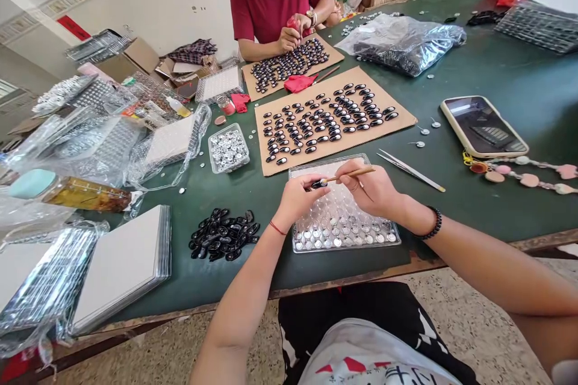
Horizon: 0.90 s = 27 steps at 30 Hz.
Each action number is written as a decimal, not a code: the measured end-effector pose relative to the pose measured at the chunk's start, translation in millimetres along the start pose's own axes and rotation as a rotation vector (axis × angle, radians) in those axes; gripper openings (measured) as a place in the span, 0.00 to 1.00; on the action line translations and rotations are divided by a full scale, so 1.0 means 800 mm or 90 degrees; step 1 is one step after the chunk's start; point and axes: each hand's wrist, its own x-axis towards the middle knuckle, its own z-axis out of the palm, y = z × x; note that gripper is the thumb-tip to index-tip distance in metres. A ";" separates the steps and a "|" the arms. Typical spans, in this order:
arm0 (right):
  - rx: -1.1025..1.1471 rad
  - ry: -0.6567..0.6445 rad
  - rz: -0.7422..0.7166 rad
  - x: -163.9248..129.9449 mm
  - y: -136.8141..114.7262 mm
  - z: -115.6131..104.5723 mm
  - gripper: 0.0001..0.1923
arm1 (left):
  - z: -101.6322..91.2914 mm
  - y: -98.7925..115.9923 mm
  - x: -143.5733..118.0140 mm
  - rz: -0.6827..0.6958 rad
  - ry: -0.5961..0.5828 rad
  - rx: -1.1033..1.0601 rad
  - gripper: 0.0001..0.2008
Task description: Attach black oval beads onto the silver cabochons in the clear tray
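Between the thumb and fingers of my left hand is a small black oval piece. My right hand is closed around a thin wooden-handled brush, its tip touching or just at the black piece. Both hands are above a clear plastic tray with round silvery discs in its front rows. Left of the tray lies a heap of loose black pieces. Beyond it, a cardboard sheet carries rows of black pieces with pale shiny spots.
A tub of silvery discs stands at left centre. Tweezers and a phone with a beaded strap lie at right. Stacked trays and a bottle crowd the left. Across the table, a person in red works over another cardboard sheet.
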 end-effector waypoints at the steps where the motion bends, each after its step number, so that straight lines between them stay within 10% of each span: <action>1: 0.002 0.000 -0.004 0.000 0.000 0.000 0.08 | 0.000 0.000 0.000 0.005 -0.004 -0.005 0.17; 20: -0.049 -0.012 -0.035 -0.004 -0.004 0.006 0.07 | 0.006 0.000 -0.002 0.031 0.032 -0.027 0.14; 27: 0.131 0.003 0.077 -0.003 -0.010 0.013 0.07 | 0.011 0.004 -0.007 0.018 0.033 -0.154 0.10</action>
